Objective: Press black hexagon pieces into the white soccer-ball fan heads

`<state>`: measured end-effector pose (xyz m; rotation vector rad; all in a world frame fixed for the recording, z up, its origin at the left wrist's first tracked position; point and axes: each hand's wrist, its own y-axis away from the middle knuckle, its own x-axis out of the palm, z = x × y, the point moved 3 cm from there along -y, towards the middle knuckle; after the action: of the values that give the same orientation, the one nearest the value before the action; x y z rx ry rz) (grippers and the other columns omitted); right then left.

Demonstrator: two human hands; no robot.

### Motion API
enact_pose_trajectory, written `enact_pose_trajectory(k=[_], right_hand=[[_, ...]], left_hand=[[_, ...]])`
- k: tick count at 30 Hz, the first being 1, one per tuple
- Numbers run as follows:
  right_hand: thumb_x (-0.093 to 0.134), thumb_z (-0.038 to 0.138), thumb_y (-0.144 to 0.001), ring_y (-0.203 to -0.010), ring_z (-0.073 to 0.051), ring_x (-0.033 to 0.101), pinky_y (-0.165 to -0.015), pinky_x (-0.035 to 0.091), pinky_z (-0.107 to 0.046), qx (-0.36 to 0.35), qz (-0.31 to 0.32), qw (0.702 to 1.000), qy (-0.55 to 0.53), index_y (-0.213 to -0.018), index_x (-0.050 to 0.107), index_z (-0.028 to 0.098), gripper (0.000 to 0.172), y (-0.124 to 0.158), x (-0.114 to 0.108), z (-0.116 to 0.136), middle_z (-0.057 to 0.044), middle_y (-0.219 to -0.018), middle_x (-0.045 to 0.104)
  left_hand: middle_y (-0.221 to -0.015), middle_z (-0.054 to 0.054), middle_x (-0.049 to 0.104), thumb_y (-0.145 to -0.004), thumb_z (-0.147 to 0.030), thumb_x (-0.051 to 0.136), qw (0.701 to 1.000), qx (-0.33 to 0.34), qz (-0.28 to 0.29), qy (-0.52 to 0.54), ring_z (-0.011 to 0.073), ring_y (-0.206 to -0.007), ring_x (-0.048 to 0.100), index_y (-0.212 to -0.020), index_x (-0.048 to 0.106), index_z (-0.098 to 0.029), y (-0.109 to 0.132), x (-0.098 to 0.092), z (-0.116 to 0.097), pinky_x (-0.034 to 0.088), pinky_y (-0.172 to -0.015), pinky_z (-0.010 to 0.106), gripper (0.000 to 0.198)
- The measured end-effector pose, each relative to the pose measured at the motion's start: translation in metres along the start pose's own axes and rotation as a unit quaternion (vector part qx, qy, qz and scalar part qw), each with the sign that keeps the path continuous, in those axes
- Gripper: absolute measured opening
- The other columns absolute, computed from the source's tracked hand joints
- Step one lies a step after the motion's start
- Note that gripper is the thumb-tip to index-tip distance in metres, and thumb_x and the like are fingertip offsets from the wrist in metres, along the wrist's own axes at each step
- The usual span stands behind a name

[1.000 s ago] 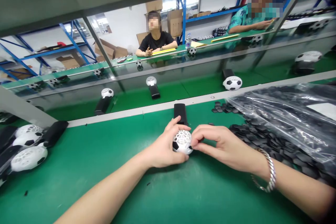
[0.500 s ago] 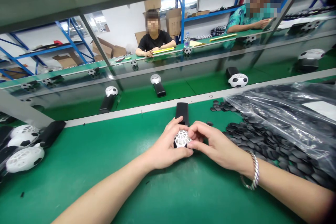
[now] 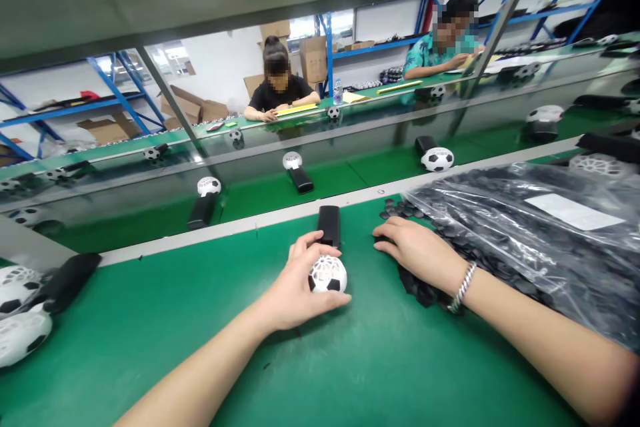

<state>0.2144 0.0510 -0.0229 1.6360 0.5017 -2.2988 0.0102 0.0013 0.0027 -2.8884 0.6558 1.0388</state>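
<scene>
My left hand (image 3: 300, 283) curls round a white football-patterned ball head (image 3: 327, 273) that has an open grille on top and black patches on its side. A black handle (image 3: 329, 227) extends away from the ball on the green table. To the right, my right hand (image 3: 417, 247), with a silver bracelet on its wrist, is at the edge of a pile of small flat black pieces (image 3: 417, 290). Its thumb and fingertips pinch a black piece (image 3: 383, 239), mostly hidden by the fingers.
A clear plastic bag (image 3: 525, 260) lies over the black pieces at right. More football-headed items (image 3: 25, 333) are heaped at the left edge. Beyond the pale rail, a green belt (image 3: 250, 193) carries several alike. Two people (image 3: 283, 90) sit across at the far bench.
My right hand has left the ball and moved right to the black pieces. My left hand still holds the ball, whose right side now shows. The camera view has shifted.
</scene>
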Motion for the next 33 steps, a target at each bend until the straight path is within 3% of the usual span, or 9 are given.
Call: enact_pose_trajectory(k=[5,8,13,17,20,23,26,30,33], right_hand=[[0.042,0.009,-0.083,-0.074,-0.024,0.059,-0.062,0.044,-0.032,-0.036,0.045,0.986,0.156,-0.078,0.062,0.013,0.02,-0.003,0.006,0.013,-0.011,-0.076,0.06],[0.041,0.002,-0.079,-0.076,-0.024,0.059,-0.065,0.045,-0.032,-0.033,0.04,0.984,0.169,-0.082,0.061,0.011,0.022,-0.005,0.007,0.014,-0.013,-0.08,0.061],[0.041,0.014,-0.085,-0.074,-0.019,0.059,-0.066,0.045,-0.03,-0.002,-0.001,0.999,-0.04,-0.088,0.059,0.017,0.018,0.0,-0.004,0.008,-0.008,-0.082,0.062],[0.05,0.028,-0.083,-0.07,-0.016,0.057,-0.064,0.045,-0.028,-0.009,0.012,0.962,-0.273,-0.08,0.057,0.023,0.009,0.01,-0.014,0.028,-0.001,-0.077,0.061],[0.054,0.027,-0.081,-0.072,-0.015,0.055,-0.064,0.044,-0.026,-0.02,0.04,0.929,-0.368,-0.074,0.058,0.021,0.01,0.014,-0.013,0.046,0.0,-0.077,0.061],[0.055,0.025,-0.08,-0.068,-0.013,0.054,-0.062,0.043,-0.024,-0.029,0.064,0.917,-0.393,-0.074,0.059,0.021,0.009,0.013,-0.003,0.055,0.002,-0.073,0.062],[0.055,0.022,-0.081,-0.069,-0.012,0.055,-0.065,0.042,-0.023,-0.064,0.042,0.923,-0.378,-0.075,0.06,0.02,0.008,0.01,0.006,0.058,0.002,-0.075,0.062],[0.053,0.023,-0.082,-0.071,-0.012,0.055,-0.067,0.043,-0.024,-0.093,0.017,0.918,-0.385,-0.077,0.061,0.02,0.01,0.006,0.012,0.058,0.0,-0.076,0.062],[0.056,0.022,-0.081,-0.07,-0.012,0.055,-0.066,0.043,-0.023,-0.093,0.001,0.917,-0.389,-0.076,0.061,0.019,0.007,0.005,0.014,0.058,0.0,-0.075,0.061]], left_hand=[[-0.132,0.007,0.032,-0.066,-0.021,0.066,1.0,-0.027,0.011,0.002,0.0258,-0.131,0.027,-0.114,0.05,-0.028,0.0,-0.007,0.001,0.026,-0.107,0.044,0.051],[-0.129,0.007,0.035,-0.067,-0.026,0.066,1.0,-0.03,-0.009,-0.004,0.0254,-0.129,0.031,-0.113,0.05,-0.027,0.001,-0.009,0.0,0.027,-0.106,0.044,0.048],[-0.127,0.005,0.043,-0.067,-0.022,0.066,0.998,0.016,0.052,0.008,0.022,-0.118,0.043,-0.119,0.044,-0.027,0.002,-0.014,0.001,0.032,-0.103,0.039,0.056],[-0.122,0.005,0.048,-0.066,-0.019,0.063,0.999,0.01,0.046,0.02,0.0212,-0.107,0.05,-0.121,0.042,-0.024,0.002,-0.016,0.004,0.04,-0.094,0.036,0.059],[-0.119,0.006,0.047,-0.064,-0.018,0.063,0.999,0.022,0.025,0.005,0.0222,-0.108,0.048,-0.116,0.046,-0.023,0.002,-0.013,0.004,0.04,-0.093,0.036,0.056],[-0.116,0.006,0.047,-0.063,-0.016,0.062,0.999,0.026,0.023,0.002,0.0217,-0.107,0.047,-0.114,0.046,-0.023,0.002,-0.011,0.004,0.04,-0.091,0.035,0.054],[-0.115,0.005,0.047,-0.062,-0.016,0.064,1.0,0.025,0.013,0.004,0.0207,-0.104,0.048,-0.112,0.047,-0.023,0.002,-0.008,0.003,0.04,-0.09,0.034,0.053],[-0.105,0.003,0.05,-0.061,-0.027,0.07,0.998,0.001,-0.057,0.006,0.0191,-0.095,0.051,-0.103,0.051,-0.021,0.0,-0.001,0.003,0.042,-0.084,0.033,0.046],[-0.099,0.003,0.052,-0.063,-0.025,0.067,0.995,-0.005,-0.097,0.001,0.0182,-0.09,0.052,-0.098,0.053,-0.02,-0.001,0.004,0.003,0.043,-0.08,0.032,0.038]])
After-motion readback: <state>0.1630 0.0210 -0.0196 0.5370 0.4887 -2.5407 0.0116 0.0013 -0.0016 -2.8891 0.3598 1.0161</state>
